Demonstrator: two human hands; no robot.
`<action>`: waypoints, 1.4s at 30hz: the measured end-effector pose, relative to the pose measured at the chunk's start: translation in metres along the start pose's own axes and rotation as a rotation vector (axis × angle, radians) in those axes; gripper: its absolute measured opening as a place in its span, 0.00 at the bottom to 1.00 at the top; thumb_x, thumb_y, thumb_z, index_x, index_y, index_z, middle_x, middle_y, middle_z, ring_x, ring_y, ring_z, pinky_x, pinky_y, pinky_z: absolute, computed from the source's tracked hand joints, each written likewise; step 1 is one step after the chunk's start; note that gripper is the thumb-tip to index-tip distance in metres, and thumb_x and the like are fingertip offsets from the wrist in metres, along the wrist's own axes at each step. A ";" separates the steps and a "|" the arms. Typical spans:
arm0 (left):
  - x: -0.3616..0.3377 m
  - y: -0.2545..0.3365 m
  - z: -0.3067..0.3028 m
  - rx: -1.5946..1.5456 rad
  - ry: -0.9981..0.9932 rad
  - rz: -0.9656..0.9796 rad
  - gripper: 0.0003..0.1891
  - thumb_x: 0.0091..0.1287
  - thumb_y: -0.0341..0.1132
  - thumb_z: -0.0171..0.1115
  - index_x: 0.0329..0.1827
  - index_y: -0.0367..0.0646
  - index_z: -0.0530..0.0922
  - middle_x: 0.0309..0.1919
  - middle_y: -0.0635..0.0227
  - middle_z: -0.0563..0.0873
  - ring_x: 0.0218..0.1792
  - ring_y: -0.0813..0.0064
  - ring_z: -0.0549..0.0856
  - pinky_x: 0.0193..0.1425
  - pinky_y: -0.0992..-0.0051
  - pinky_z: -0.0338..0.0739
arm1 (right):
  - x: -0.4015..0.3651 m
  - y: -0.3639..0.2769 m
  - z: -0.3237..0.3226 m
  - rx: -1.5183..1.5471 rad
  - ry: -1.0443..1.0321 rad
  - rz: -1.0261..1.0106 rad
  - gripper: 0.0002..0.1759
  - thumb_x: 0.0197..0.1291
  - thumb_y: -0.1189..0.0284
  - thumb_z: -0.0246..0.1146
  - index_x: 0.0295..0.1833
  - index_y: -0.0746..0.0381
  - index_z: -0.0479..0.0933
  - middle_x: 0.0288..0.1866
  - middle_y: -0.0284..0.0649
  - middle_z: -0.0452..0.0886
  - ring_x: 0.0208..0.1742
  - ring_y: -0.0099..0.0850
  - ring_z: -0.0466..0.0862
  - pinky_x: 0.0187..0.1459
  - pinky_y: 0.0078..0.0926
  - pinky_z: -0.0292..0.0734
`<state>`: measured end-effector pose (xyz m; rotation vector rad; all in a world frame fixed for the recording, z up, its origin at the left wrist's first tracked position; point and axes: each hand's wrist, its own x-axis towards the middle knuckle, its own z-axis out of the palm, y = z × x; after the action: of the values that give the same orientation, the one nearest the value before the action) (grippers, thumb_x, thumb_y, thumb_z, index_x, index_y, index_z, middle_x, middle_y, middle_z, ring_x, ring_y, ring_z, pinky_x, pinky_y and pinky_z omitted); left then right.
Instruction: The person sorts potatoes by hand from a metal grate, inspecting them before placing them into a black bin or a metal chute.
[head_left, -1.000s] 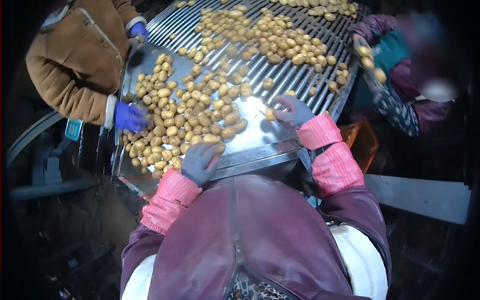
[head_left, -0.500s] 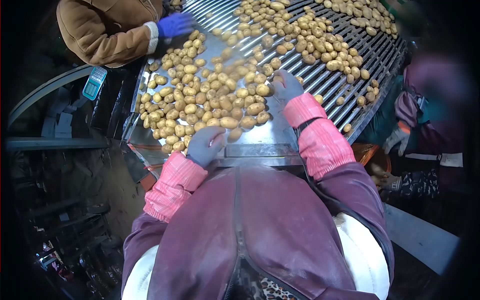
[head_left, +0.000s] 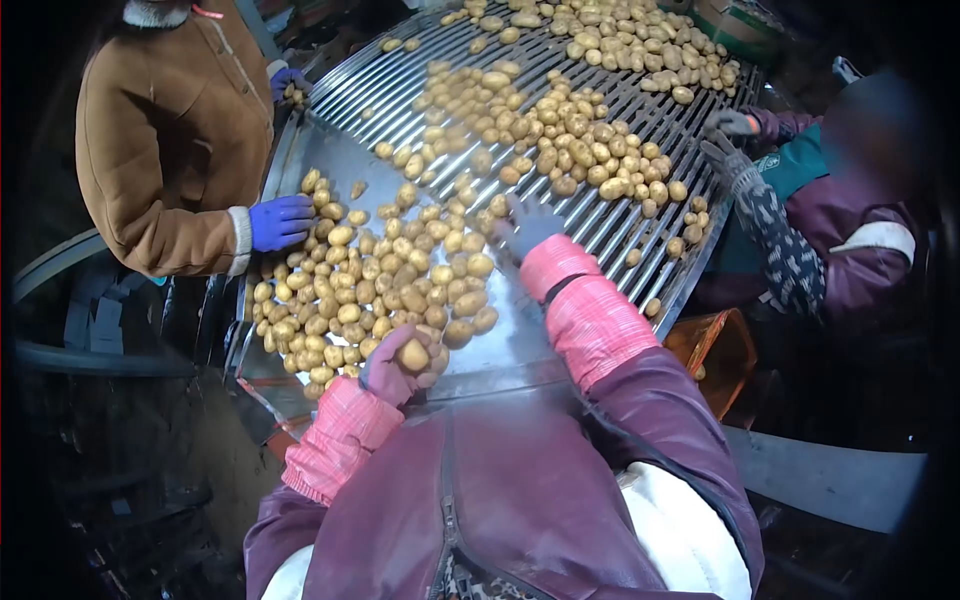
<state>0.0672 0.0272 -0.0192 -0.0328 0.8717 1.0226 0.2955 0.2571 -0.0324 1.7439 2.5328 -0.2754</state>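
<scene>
My left hand, gloved, is closed around a potato at the near edge of the potato pile. The pile lies on a smooth metal tray. My right hand, in a grey glove, reaches over the place where the tray meets the metal bars. Its fingers are partly blurred beside some potatoes, and whether it holds one is not clear.
A person in a brown coat stands at the left, one blue-gloved hand on the pile. Another person is at the right, gloved hands near the bars' edge. An orange crate sits below them.
The view has shifted, bringing both co-workers further into sight. My left hand now has a potato in it. My right hand is still near the bars, beside the pile.
</scene>
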 end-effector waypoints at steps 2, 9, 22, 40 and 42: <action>0.002 0.004 0.012 0.022 0.000 0.011 0.19 0.73 0.51 0.54 0.38 0.41 0.76 0.34 0.62 0.81 0.34 0.65 0.81 0.27 0.72 0.71 | 0.003 -0.025 0.017 0.147 0.060 -0.059 0.36 0.63 0.50 0.59 0.74 0.49 0.63 0.69 0.49 0.70 0.63 0.50 0.76 0.60 0.48 0.73; 0.005 0.022 0.040 0.012 0.081 -0.025 0.16 0.71 0.46 0.52 0.31 0.41 0.73 0.24 0.67 0.72 0.26 0.67 0.73 0.24 0.72 0.63 | 0.013 -0.023 -0.034 0.389 -0.097 -0.215 0.28 0.69 0.52 0.54 0.69 0.54 0.71 0.63 0.46 0.77 0.65 0.46 0.76 0.66 0.47 0.69; 0.032 0.033 0.030 0.060 -0.039 -0.039 0.17 0.76 0.38 0.47 0.46 0.31 0.77 0.32 0.59 0.83 0.33 0.65 0.84 0.35 0.69 0.81 | 0.168 0.148 -0.061 -0.043 0.114 0.257 0.41 0.62 0.38 0.56 0.75 0.46 0.62 0.70 0.50 0.72 0.72 0.50 0.70 0.71 0.45 0.65; 0.015 0.025 0.033 0.095 0.011 0.032 0.12 0.71 0.39 0.54 0.44 0.38 0.77 0.30 0.64 0.80 0.32 0.66 0.80 0.35 0.69 0.75 | 0.014 0.035 0.018 -0.271 0.173 -0.226 0.40 0.62 0.46 0.57 0.73 0.59 0.64 0.73 0.49 0.64 0.77 0.54 0.57 0.63 0.62 0.65; 0.017 0.023 0.024 0.076 -0.025 0.070 0.13 0.69 0.37 0.53 0.47 0.36 0.77 0.30 0.62 0.81 0.32 0.64 0.81 0.36 0.68 0.75 | -0.011 0.024 0.010 -0.121 0.077 -0.261 0.35 0.64 0.51 0.57 0.72 0.57 0.65 0.74 0.48 0.62 0.80 0.57 0.51 0.65 0.66 0.63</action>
<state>0.0690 0.0621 -0.0056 0.0748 0.8938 1.0524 0.3215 0.2538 -0.0434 1.4087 2.7671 -0.0639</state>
